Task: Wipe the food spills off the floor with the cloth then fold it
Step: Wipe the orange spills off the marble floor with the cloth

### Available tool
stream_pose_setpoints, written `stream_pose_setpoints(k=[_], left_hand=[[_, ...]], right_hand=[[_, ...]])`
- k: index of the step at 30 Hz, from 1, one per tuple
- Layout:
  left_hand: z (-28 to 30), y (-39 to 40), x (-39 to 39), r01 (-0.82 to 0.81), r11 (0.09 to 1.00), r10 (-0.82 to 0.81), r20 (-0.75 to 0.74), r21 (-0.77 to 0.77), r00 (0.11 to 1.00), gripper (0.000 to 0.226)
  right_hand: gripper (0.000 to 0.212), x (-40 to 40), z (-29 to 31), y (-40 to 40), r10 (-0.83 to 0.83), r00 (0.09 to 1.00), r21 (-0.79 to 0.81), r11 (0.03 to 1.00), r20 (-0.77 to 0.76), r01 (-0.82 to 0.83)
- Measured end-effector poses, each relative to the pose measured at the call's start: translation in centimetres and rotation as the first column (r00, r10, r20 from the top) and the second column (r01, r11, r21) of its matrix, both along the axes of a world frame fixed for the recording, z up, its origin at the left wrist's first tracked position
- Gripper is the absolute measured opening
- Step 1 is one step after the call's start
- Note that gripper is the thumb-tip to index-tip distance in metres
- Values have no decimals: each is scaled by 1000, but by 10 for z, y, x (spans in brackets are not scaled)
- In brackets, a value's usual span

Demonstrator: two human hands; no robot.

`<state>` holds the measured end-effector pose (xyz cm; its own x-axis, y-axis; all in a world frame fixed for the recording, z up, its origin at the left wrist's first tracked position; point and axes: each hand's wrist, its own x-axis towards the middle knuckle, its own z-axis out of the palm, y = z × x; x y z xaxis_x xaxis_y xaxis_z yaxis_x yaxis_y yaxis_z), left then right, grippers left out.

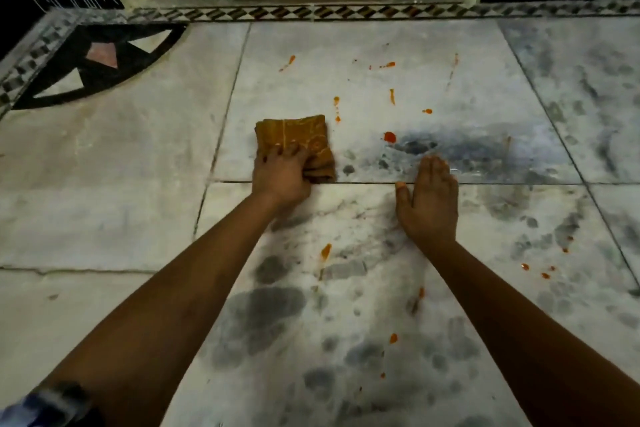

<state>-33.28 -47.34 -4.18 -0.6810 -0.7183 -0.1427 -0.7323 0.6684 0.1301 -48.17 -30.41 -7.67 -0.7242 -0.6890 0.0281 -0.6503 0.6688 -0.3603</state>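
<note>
We had the cloth bunched on the marble floor, our left hand pressing its near edge with fingers curled into the fabric. Our right hand lay flat on the tile beside it, fingers straight and together, holding nothing. The orange spills were scattered well beyond the cloth and also nearer us, none yet under it. We judged the risks plain: a bunched cloth could smear the sauce instead of lifting it, our bracing palm might slip on the damp-looking patches, and our forearms could drag through the near drops.
</note>
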Motion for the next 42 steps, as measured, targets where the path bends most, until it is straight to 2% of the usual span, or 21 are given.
stream_pose_setpoints(k=[2,5,9,13,19,21,24,26,31,33,36,39,42], left_hand=[[-3,3,0,-25,998,24,-21,-51,999,44],[-8,-13,-10,-126,981,97,-191,-148,977,54],[-40,-28,-23,-32,991,25,-55,-133,998,61],[-43,-43,-31,-68,990,65,-32,-126,997,62],[-34,-121,-81,-132,990,133,38,-47,990,60],[-33,-114,-78,-73,996,76,58,-45,995,61],[-35,-68,-34,132,988,-132,7,-76,991,72],[-35,-52,-10,158,985,-158,2,-69,987,76],[-38,-93,-62,-177,981,176,-12,-79,984,66],[-36,-115,-100,-201,979,201,1,-34,980,66],[-37,-102,-129,-7,999,9,35,-49,999,66],[-41,-59,-88,210,971,-212,-10,-117,977,64],[-41,-63,-37,157,982,-162,-32,-107,986,61]], right_hand=[[77,-11,-7,-6,-14,999,9,1000,-47,14],[73,-22,-15,-19,-54,998,12,998,-38,54],[78,-24,-26,-34,-140,990,31,990,-33,141],[80,-23,-29,-38,-159,985,33,986,-60,161],[79,-23,-33,-39,-162,983,27,986,-84,164],[80,-24,-31,-40,-169,983,37,984,-76,172],[79,-22,-28,-40,-184,981,48,981,-65,188],[78,-23,-26,-40,-189,980,39,981,-58,192],[79,-22,-26,-41,-201,977,33,979,-66,203],[79,-23,-27,-42,-201,976,23,979,-79,203],[78,-22,-28,-41,-200,977,21,979,-72,202],[77,-22,-27,-42,-198,977,11,980,-85,200],[77,-23,-28,-42,-203,975,10,979,-94,205]])
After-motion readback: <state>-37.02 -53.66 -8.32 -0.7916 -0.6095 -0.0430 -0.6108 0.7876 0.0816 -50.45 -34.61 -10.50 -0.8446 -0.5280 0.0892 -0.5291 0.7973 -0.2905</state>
